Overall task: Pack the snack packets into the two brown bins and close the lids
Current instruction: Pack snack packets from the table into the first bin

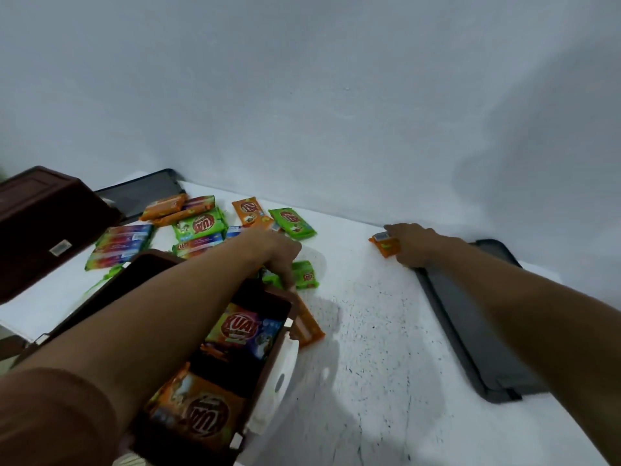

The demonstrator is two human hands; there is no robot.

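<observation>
I have the left hand (275, 250) reaching across the open brown bin (268, 378) in the lower centre of the frame. Its fingers point down onto the top end of the leaning orange packet (307, 322). I cannot tell whether they pinch it or only touch it. That packet sits outside the bin against its right rim, with its long axis running from upper left to lower right. Inside the bin lie more packets, face up, an orange one (201, 415) nearest me.

My right hand (415, 245), at centre right, has its fingers curled over the far orange packet (385, 246) on the white table (369, 348). The packet's barcode end sticks out toward the upper left.

A green packet (305, 274) lies just beyond the bin's far corner, partly hidden by the left hand. The loose pile (198, 227) of green, orange and rainbow packets spreads behind it at upper centre-left. The second brown bin (43, 227) stands at the left edge, with a dark lid (144, 193) behind it. A grey lid (470, 331) lies flat under my right forearm, its long axis running toward the lower right.
</observation>
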